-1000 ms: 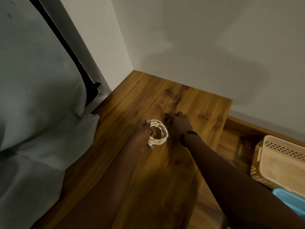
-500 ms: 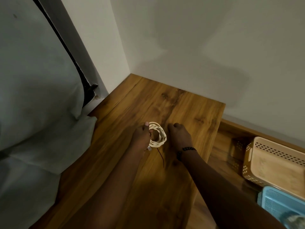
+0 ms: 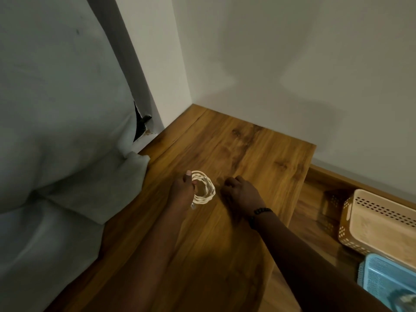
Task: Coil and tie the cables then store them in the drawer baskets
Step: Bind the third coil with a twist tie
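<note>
A white cable [image 3: 206, 188] is wound into a small coil above the wooden top [image 3: 258, 154]. My left hand [image 3: 182, 192] is shut on the coil's left side, thumb over the loops. My right hand [image 3: 242, 194], with a dark bead bracelet at the wrist, is curled shut a short way right of the coil and does not touch it. I cannot see anything in its fingers. A beige perforated basket [image 3: 380, 224] and a blue basket [image 3: 387, 278] sit in the open drawer at the lower right.
A pale fabric-covered shape [image 3: 56, 154] presses against the wooden top's left edge. Plain walls [image 3: 292, 64] meet in a corner behind the top. The drawer's wooden wall [image 3: 333, 176] runs along the right, lower than the top.
My right hand has drawn away from the coil to the right. The dark strand seen below the coil half a second ago is out of sight. My left hand keeps its grip.
</note>
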